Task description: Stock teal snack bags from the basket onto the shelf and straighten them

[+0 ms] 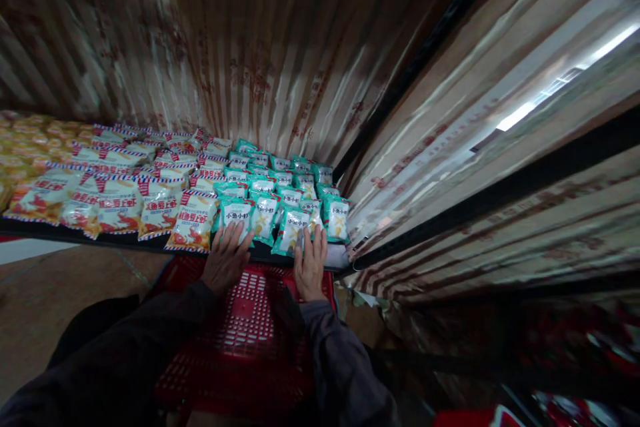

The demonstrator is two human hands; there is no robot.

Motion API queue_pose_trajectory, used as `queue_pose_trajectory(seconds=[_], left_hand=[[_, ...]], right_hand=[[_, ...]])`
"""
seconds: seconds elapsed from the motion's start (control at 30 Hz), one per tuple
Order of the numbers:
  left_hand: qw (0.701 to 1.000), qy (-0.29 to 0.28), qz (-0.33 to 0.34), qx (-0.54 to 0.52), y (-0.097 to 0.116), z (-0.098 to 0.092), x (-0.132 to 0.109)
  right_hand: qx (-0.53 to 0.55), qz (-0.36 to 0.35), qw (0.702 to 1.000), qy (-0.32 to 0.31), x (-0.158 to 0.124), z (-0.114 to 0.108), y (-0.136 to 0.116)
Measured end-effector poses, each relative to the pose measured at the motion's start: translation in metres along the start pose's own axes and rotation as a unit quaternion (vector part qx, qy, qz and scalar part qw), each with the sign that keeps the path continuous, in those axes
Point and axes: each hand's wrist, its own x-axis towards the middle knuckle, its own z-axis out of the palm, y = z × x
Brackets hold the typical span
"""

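Head view: teal packs sat in rows at the right end of a black shelf. Left hand was open, fingers extended against the lower face of a front pack. Right hand was also open, fingers straight, touching the neighbouring front pack, which leaned a little; neither hand was closed around anything. Shrimp-print packs lay just left of the teal ones, yellow packs farther left. Red basket stood below, beneath the forearms. Ridged sheeting rose behind the rows.
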Motion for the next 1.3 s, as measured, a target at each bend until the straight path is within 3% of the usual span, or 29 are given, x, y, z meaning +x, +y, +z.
queue_pose_trajectory(seconds=[0.17, 0.3, 0.47, 0.87, 1.07, 1.3], left_hand=[[0.998, -0.056, 0.042, 0.001, 0.032, 0.002, 0.009], [0.994, -0.086, 0.069, -0.003, 0.057, 0.015, 0.012], [0.991, -0.099, 0.086, -0.002, 0.069, 0.033, 0.018], [0.996, -0.067, 0.059, 0.016, 0.065, 0.046, 0.021], [0.998, -0.040, 0.032, 0.044, 0.054, 0.024, 0.023], [0.989, 0.031, -0.082, 0.118, 0.020, 0.001, 0.008]], right_hand=[[0.040, -0.032, 0.998, -0.036, -0.007, 0.005, 0.010], [0.076, -0.035, 0.996, -0.036, -0.014, 0.016, 0.014], [0.105, -0.025, 0.994, -0.022, -0.012, 0.026, 0.020], [0.140, -0.061, 0.988, -0.018, 0.009, 0.025, 0.026], [0.147, -0.077, 0.986, 0.002, 0.010, 0.025, 0.026], [0.160, -0.086, 0.983, 0.002, 0.018, 0.031, 0.025]])
